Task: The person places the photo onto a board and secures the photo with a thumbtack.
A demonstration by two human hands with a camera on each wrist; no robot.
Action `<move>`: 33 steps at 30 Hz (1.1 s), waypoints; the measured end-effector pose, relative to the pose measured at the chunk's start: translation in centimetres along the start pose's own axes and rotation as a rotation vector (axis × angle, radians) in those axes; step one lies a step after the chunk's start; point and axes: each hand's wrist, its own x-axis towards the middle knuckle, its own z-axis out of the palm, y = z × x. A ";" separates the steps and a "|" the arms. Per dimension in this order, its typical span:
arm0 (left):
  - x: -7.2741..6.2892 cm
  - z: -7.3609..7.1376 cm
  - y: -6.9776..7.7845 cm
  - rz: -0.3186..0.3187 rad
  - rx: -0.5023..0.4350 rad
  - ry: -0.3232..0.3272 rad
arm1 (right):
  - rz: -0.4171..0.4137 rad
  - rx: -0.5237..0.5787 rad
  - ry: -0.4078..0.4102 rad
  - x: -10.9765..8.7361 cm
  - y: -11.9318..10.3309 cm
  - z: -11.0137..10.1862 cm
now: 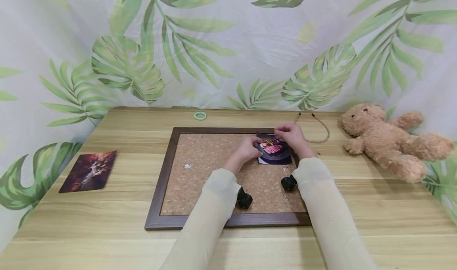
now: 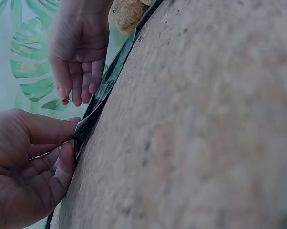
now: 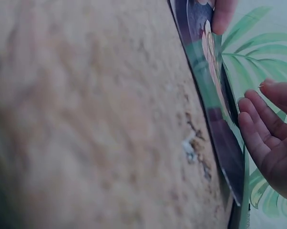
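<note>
A food photo (image 1: 274, 157) lies over the upper right of the framed corkboard (image 1: 203, 175). My left hand (image 1: 247, 148) pinches the photo's left edge between thumb and fingers. In the left wrist view, that edge curls up from the cork. Over the photo's top right part, my right hand (image 1: 292, 137) pinches a small pushpin between thumb and fingertip. Its thin metal point (image 3: 261, 86) shows in the right wrist view, and a bit of red (image 2: 66, 100) shows at the fingertips in the left wrist view. The other right fingers are extended beside the photo.
A second, dark reddish photo (image 1: 89, 171) lies on the table at left. Behind the board sits a green ring (image 1: 200, 115). A chain (image 1: 326, 132) lies beyond its right corner, and a teddy bear (image 1: 387, 141) lies at right. White torn marks (image 1: 187, 166) show on the cork.
</note>
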 end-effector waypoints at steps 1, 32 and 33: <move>0.0 0.1 0.0 0.001 0.002 -0.001 | 0.006 -0.007 -0.002 0.0 0.1 0.0; -15.0 -12.3 18.3 0.060 0.558 -0.271 | -0.042 -0.355 0.177 0.4 2.3 1.5; -15.0 -12.2 18.2 0.064 0.569 -0.269 | -0.051 -0.361 0.181 0.4 2.3 1.5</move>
